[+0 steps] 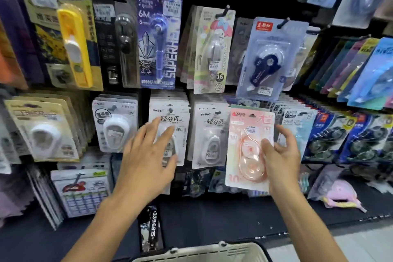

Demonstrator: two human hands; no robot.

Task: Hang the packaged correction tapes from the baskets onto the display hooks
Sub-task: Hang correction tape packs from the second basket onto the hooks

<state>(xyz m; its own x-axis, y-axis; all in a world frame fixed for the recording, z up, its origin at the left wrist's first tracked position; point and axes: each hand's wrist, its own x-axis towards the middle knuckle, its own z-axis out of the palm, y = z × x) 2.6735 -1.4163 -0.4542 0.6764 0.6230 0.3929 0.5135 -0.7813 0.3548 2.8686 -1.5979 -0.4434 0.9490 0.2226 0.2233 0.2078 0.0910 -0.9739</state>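
Pink correction tape pack (249, 149); yellow dispenser (73, 47); beige slotted basket (204, 254).

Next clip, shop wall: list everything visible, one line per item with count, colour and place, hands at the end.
pink pack: one, pink and clear, lower row, held by the right hand in front of the hanging stock
white packs: several stacks, white and grey, lower row of hooks
yellow pack: one in front, yellow and white, upper row, left
purple pack: one in front, purple and blue, upper row, middle
navy pack: one in front, pale blue card with navy tape, upper row, right
basket: one, cream, bottom edge
left hand: open, fingers on a white pack
right hand: grips the pink pack's right edge
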